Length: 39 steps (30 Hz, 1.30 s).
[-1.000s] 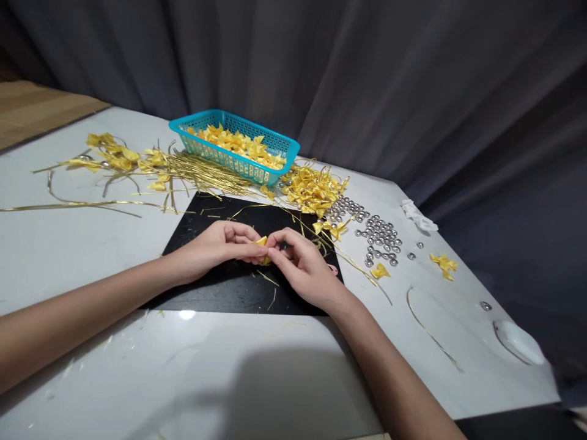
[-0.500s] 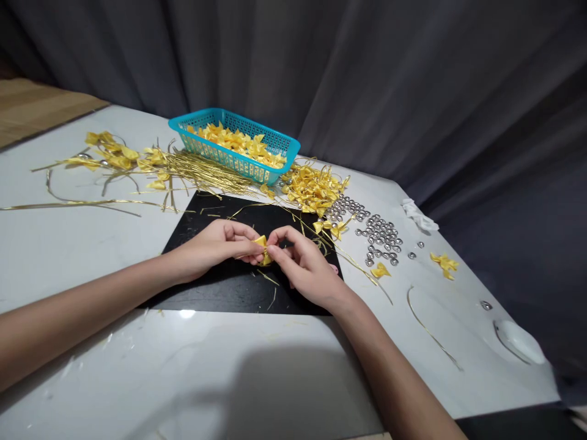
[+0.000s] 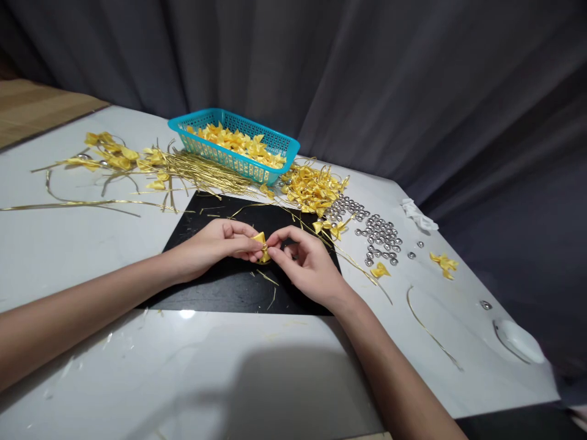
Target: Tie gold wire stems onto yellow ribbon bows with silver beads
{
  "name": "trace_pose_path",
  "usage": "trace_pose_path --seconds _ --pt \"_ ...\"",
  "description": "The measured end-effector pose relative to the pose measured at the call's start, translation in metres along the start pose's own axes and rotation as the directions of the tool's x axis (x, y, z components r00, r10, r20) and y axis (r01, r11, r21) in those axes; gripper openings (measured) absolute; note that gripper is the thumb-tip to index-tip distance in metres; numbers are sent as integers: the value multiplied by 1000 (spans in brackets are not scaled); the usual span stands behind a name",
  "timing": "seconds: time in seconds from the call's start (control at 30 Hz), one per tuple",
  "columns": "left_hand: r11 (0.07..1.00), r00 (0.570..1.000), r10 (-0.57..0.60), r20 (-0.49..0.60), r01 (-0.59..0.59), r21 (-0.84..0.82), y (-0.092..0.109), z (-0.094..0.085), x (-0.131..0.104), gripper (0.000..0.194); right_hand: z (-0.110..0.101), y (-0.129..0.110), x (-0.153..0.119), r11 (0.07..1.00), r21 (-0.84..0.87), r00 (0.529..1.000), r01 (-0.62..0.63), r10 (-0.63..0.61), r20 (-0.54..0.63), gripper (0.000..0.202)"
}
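Going from the left, we see loose gold wire (image 3: 82, 203) trailing across the table (image 3: 68, 256), then a few bows (image 3: 112, 156) and a bundle of cut wires (image 3: 202, 174) beside the basket (image 3: 183, 125), which is already well filled with finished-looking yellow bows. We judge the work well along, though plenty is left: a heap of bows (image 3: 314, 186) lies just right of the basket, and further right a spread of silver beads (image 3: 378, 235) and two stray bows lie loose.

Over the black mat (image 3: 215, 287) our left hand (image 3: 215, 244) pinches one bow (image 3: 261, 244) from its left side, thumb and fingertips closed on it. Our right hand (image 3: 307, 263) meets it from the right, thumb and forefinger closed at the bow's middle, the other fingers loosely curled. Whether a wire runs through that pinch we cannot tell. This bow sits just above the mat, between the two hands, near its centre.

Against the frame a second ago, little differs: then only a yellow tip peeked out between the fingertips; now both wings of the bow show. The hands sit slightly higher, and everything else on the table lies as it did.
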<state>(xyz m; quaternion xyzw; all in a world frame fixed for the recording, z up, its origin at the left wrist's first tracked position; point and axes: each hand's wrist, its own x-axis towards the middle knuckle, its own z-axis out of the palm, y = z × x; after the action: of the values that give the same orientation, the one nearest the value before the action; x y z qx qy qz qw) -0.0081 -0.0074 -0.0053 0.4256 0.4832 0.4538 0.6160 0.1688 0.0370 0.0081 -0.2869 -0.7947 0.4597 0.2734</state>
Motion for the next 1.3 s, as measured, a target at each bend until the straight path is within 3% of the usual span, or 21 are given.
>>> trace_pose_path --seconds 0.33,0.67,0.9,1.07,1.3 --pt "999 1000 -21 12 21 24 1 1 -1 7 5 1 0 999 -48 998 -6 3 -58 10" --pt "1000 1000 -8 23 8 29 -1 0 -1 7 8 -3 0 999 41 995 -23 27 -100 4" --pt "999 1000 -3 -1 3 47 -1 0 -1 9 5 -1 -2 997 69 997 32 -27 -77 9" --pt "1000 1000 -4 2 4 29 -2 -1 0 9 6 0 0 968 225 993 -112 114 3 13" --pt "1000 1000 -8 -4 9 25 -1 -1 -1 9 8 2 -2 993 95 997 -74 70 43 11"
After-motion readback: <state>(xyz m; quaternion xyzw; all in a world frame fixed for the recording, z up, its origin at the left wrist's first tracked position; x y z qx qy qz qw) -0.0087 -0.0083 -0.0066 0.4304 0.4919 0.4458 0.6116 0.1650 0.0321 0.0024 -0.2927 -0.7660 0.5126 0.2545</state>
